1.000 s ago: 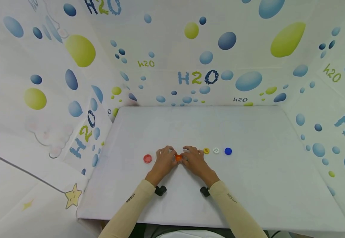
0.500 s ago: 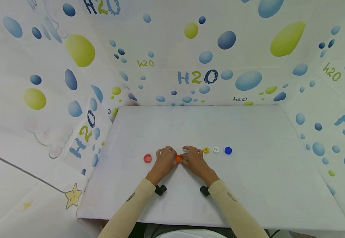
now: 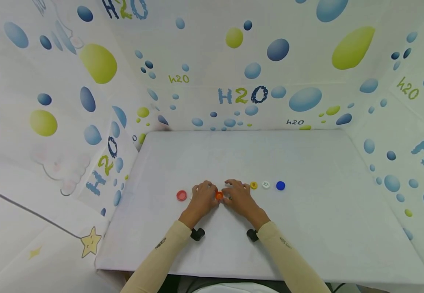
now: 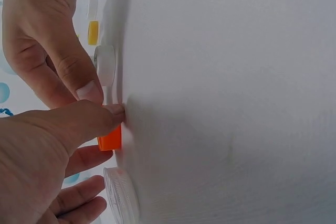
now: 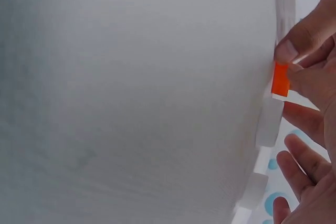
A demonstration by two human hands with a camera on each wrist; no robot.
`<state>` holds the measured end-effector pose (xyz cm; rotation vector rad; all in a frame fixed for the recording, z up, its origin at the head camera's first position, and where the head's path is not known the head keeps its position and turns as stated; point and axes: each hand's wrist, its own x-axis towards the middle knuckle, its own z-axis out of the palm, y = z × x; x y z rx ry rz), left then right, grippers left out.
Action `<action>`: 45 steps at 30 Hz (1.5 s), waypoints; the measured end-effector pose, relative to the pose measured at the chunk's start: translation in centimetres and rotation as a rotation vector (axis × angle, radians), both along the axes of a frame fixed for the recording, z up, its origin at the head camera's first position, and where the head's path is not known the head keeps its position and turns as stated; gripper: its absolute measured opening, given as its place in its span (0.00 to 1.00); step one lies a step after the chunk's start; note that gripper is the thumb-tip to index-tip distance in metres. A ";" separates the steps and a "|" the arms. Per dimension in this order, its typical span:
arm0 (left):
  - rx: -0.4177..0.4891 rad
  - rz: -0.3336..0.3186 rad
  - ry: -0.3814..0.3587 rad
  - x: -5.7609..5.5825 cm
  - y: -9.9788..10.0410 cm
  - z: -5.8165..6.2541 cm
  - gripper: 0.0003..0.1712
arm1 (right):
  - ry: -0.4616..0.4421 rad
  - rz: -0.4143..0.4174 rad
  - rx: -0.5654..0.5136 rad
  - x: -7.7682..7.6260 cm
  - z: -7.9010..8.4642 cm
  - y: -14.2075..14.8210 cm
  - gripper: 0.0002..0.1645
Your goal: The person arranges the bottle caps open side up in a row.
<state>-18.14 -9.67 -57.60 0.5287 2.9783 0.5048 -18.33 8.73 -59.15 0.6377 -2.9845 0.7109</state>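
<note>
Between both hands sits an orange bottle cap point(image 3: 219, 195), low at the cloth of the table. My left hand point(image 3: 202, 199) pinches it, with the thumb on its near side in the left wrist view and the other fingers loosely spread. From the right, my right hand point(image 3: 239, 198) holds the same cap with its thumb against it, other fingers bent and apart. A clear ribbed lid point(image 4: 122, 195) stands by the left fingers, and a whitish cap point(image 4: 105, 65) lies close to the right thumb. Fingers hide part of the orange cap.
The objects form a row across the white table point(image 3: 307, 232). Left of the hands lies a red cap point(image 3: 181, 195). To the right are a yellow cap point(image 3: 253, 185), a white cap point(image 3: 266, 184) and a blue cap point(image 3: 280, 186). Printed cloth walls surround the table's back and sides.
The orange cap shows a slightly more open, ring-like top than before, as if tilted a little. Both hands stay almost in place, and the other caps have not moved.
</note>
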 end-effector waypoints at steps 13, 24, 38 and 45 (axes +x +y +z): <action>0.068 -0.054 -0.033 -0.2 0.8 0.2 0.27 | 0.017 -0.013 -0.026 0.4 1.3 2.0 0.29; 0.080 -0.101 -0.067 0.0 1.8 0.8 0.25 | -0.013 -0.044 0.011 0.7 0.9 3.7 0.28; 0.014 -0.145 0.001 -0.1 2.8 0.1 0.21 | 0.005 -0.061 0.003 1.2 0.6 4.0 0.24; 0.009 -0.129 -0.029 -0.2 3.1 0.0 0.21 | 0.016 -0.067 0.029 1.4 0.2 4.0 0.23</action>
